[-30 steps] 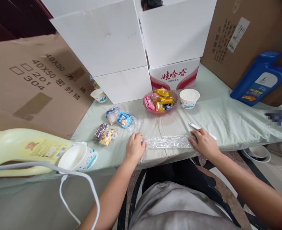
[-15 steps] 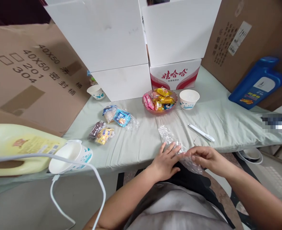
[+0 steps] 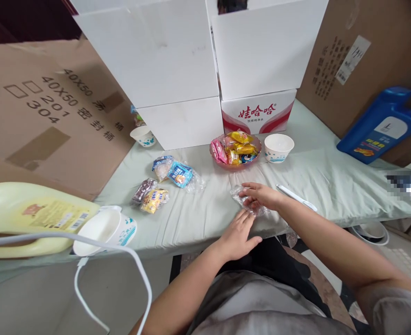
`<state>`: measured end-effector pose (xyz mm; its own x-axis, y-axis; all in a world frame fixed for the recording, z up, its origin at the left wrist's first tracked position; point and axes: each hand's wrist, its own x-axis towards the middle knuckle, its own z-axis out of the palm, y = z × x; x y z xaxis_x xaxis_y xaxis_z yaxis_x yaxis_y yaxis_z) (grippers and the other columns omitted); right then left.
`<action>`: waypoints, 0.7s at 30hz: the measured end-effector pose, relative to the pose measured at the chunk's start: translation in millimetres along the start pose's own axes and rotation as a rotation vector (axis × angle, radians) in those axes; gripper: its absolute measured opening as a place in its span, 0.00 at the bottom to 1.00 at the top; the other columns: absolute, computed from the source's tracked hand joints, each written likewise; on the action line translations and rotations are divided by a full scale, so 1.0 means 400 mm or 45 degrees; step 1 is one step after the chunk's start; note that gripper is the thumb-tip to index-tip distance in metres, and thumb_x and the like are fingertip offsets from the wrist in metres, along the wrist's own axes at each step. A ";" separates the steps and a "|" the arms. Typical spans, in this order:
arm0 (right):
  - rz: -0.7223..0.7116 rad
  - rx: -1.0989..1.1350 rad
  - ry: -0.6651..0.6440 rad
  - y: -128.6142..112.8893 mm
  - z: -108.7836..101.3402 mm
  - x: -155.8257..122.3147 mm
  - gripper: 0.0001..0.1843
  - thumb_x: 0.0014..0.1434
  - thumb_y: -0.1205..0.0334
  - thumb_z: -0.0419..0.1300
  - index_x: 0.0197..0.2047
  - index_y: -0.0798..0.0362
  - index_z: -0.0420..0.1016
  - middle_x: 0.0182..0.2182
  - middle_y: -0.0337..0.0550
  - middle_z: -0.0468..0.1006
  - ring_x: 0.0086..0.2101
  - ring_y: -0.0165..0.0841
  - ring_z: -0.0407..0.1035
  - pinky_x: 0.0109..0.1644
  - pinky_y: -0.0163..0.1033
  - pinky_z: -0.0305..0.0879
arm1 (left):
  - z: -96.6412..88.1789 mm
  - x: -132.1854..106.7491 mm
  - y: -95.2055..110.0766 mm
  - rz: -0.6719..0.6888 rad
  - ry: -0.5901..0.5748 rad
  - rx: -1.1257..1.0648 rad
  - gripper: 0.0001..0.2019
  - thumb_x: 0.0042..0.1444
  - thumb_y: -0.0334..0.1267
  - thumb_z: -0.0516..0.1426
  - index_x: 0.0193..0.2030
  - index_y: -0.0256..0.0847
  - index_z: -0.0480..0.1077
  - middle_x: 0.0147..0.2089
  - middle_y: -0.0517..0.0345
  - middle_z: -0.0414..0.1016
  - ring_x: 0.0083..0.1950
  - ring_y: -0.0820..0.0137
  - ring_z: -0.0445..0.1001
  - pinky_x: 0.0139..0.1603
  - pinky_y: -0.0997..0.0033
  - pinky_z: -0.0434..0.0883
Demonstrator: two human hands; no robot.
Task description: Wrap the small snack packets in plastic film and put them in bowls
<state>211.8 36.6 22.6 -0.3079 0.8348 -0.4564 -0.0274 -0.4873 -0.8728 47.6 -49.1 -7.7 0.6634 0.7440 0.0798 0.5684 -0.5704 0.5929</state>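
On the cloth-covered table (image 3: 212, 204) a piece of clear bubble wrap (image 3: 237, 193) lies bunched up or folded near the front edge. My right hand (image 3: 263, 196) reaches over it from the right, its fingers curled down onto the plastic. My left hand (image 3: 236, 238) rests at the table's edge with its fingers stretched out, the tips at the near side of the wrap. To the left lie several wrapped snacks, among them a blue packet (image 3: 180, 174) in bubble wrap and a yellow packet (image 3: 154, 200). A white box cutter or pen-like tool (image 3: 296, 197) lies beside my right forearm.
Behind the wrap stand a glass bowl (image 3: 216, 163) of wrapped snacks and a paper bowl (image 3: 278, 149). White boxes (image 3: 177, 65) rise at the back. A blue bottle (image 3: 380, 125) stands right; a yellow jug (image 3: 27, 197), another paper bowl (image 3: 125, 232) and a white cable (image 3: 141, 267) are left.
My right hand has moved from the table edge forward and left, carrying the near end of the bubble wrap over onto the table. My left hand's fingers have drawn closer together.
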 end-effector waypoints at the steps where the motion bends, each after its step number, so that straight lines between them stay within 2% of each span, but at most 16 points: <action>1: -0.001 0.051 -0.004 0.010 -0.001 0.001 0.29 0.58 0.59 0.63 0.61 0.51 0.62 0.48 0.51 0.78 0.29 0.29 0.74 0.24 0.31 0.68 | 0.002 -0.001 -0.001 -0.008 0.017 -0.011 0.32 0.57 0.43 0.58 0.66 0.35 0.57 0.68 0.37 0.58 0.71 0.51 0.53 0.68 0.44 0.59; 4: -0.047 0.168 -0.045 0.037 -0.006 -0.010 0.34 0.58 0.58 0.62 0.65 0.47 0.57 0.53 0.50 0.74 0.35 0.30 0.75 0.30 0.33 0.73 | 0.000 -0.005 -0.005 0.005 0.163 -0.087 0.24 0.57 0.40 0.58 0.60 0.37 0.64 0.63 0.40 0.67 0.67 0.53 0.61 0.65 0.46 0.63; 7: -0.119 0.183 -0.087 0.053 -0.006 -0.025 0.35 0.59 0.57 0.62 0.67 0.46 0.56 0.61 0.50 0.67 0.39 0.31 0.74 0.34 0.34 0.74 | -0.023 0.002 -0.012 -0.043 0.454 -0.160 0.08 0.60 0.36 0.55 0.44 0.41 0.71 0.47 0.49 0.76 0.52 0.61 0.74 0.55 0.57 0.72; 10: -0.165 0.141 -0.097 0.059 0.000 -0.026 0.37 0.60 0.55 0.61 0.69 0.43 0.53 0.66 0.47 0.59 0.41 0.31 0.74 0.32 0.34 0.74 | -0.064 0.037 -0.035 -0.085 0.686 -0.102 0.07 0.62 0.35 0.51 0.37 0.41 0.70 0.40 0.53 0.75 0.42 0.67 0.74 0.44 0.65 0.73; 12: -0.175 0.124 -0.081 0.060 0.006 -0.025 0.38 0.59 0.54 0.61 0.69 0.40 0.51 0.68 0.46 0.55 0.41 0.31 0.73 0.32 0.35 0.74 | -0.087 0.076 -0.064 -0.009 0.674 -0.013 0.06 0.62 0.33 0.51 0.38 0.41 0.69 0.39 0.53 0.74 0.42 0.66 0.73 0.44 0.65 0.73; 14: -0.214 0.103 -0.049 0.064 0.010 -0.029 0.36 0.59 0.52 0.60 0.69 0.40 0.53 0.68 0.45 0.53 0.41 0.32 0.73 0.35 0.38 0.75 | -0.099 0.115 -0.098 0.120 0.525 0.084 0.05 0.60 0.32 0.53 0.38 0.41 0.70 0.39 0.53 0.75 0.44 0.64 0.73 0.47 0.62 0.72; 16: -0.334 -0.002 0.033 0.075 0.009 -0.044 0.33 0.60 0.50 0.59 0.66 0.42 0.58 0.66 0.46 0.58 0.42 0.34 0.72 0.37 0.40 0.75 | -0.099 0.143 -0.129 0.223 0.387 0.156 0.03 0.60 0.33 0.55 0.36 0.40 0.70 0.39 0.52 0.75 0.46 0.62 0.73 0.50 0.59 0.70; 18: -0.568 -0.272 0.165 0.092 0.002 -0.071 0.27 0.61 0.49 0.58 0.62 0.46 0.64 0.60 0.49 0.66 0.44 0.36 0.72 0.40 0.42 0.74 | -0.091 0.154 -0.151 0.262 0.352 0.190 0.04 0.60 0.36 0.56 0.37 0.40 0.71 0.42 0.51 0.76 0.49 0.62 0.72 0.52 0.57 0.69; 21: -0.993 -0.912 0.273 0.124 -0.013 -0.120 0.21 0.60 0.54 0.60 0.55 0.49 0.70 0.51 0.51 0.73 0.48 0.42 0.69 0.48 0.50 0.70 | -0.077 0.149 -0.161 0.269 0.383 0.221 0.06 0.60 0.38 0.56 0.41 0.41 0.72 0.47 0.51 0.75 0.52 0.62 0.70 0.55 0.56 0.67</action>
<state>230.2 -26.2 0.2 -0.2715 0.9114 0.3092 0.4399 0.4032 -0.8024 35.2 42.7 -16.4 0.6169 0.6580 0.4319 0.5256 -0.7529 0.3961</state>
